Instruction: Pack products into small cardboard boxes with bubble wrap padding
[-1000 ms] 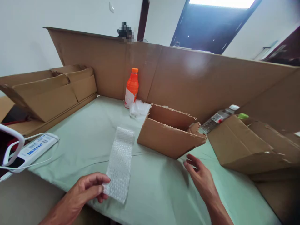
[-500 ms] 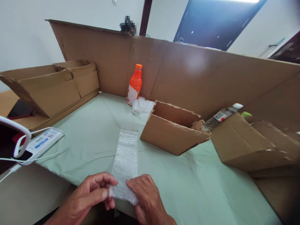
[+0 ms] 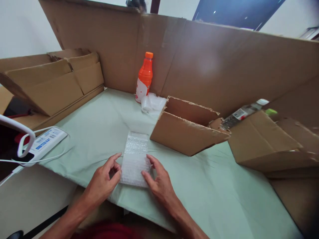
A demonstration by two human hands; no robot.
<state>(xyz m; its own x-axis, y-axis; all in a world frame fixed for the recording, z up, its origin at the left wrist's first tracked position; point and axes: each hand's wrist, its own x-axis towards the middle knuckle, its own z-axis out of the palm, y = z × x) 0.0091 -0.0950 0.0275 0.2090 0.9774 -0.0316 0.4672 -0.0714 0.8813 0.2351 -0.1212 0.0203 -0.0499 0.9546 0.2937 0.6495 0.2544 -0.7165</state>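
Note:
A strip of clear bubble wrap lies folded over on the green cloth near the front edge of the table. My left hand is at its left edge, thumb and forefinger curved and their tips against the side. On the opposite side my right hand grips the right edge, its thumb resting on top of the wrap. The undersides of the fingers are hidden. Beyond the strip, a crumpled clear plastic piece sits beside an upright orange bottle.
An open cardboard box stands right of the wrap. Further right a clear bottle leans by another carton. Cardboard boxes line the left. A white power strip with cables lies at the left edge. Tall cardboard walls the back.
The near end of the bubble wrap has been folded forward over the strip, making it shorter. Both hands have moved forward to its sides. The view has tilted down a little.

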